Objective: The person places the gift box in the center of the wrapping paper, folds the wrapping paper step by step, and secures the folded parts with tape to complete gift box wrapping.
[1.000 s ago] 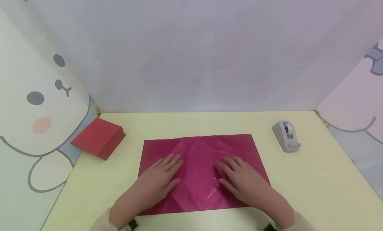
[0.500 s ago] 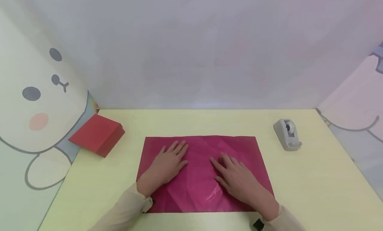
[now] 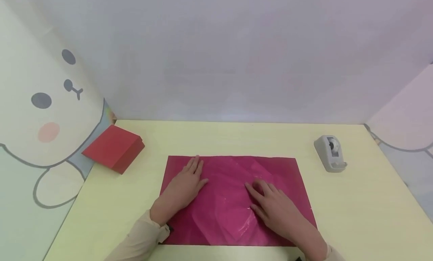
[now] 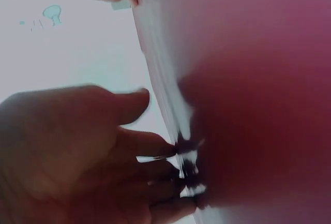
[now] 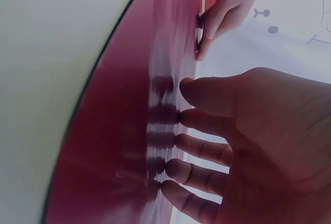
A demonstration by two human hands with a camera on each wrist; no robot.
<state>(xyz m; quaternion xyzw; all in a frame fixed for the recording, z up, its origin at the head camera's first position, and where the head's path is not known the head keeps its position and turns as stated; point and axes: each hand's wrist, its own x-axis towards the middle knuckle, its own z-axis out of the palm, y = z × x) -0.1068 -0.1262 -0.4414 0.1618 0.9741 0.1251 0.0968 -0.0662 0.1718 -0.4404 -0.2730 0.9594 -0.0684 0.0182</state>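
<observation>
Magenta sheet (image 3: 224, 204) lies creased across the counter (image 3: 216, 138), left hand (image 3: 182, 187) and right hand (image 3: 274, 208) touching it, fingers relaxed, grasping nothing

Beneath the hands (image 3: 180, 187), the magenta sheet (image 3: 224, 212) looks thin, glossy and creased, like film or coated paper; to their right the tape dispenser (image 3: 323, 152) seems smooth, dull-sheened plastic; to their left the red box (image 3: 113, 146) looks matt card, the table (image 3: 220, 138) around smooth, the sleeves (image 3: 137, 236) matt cloth
</observation>
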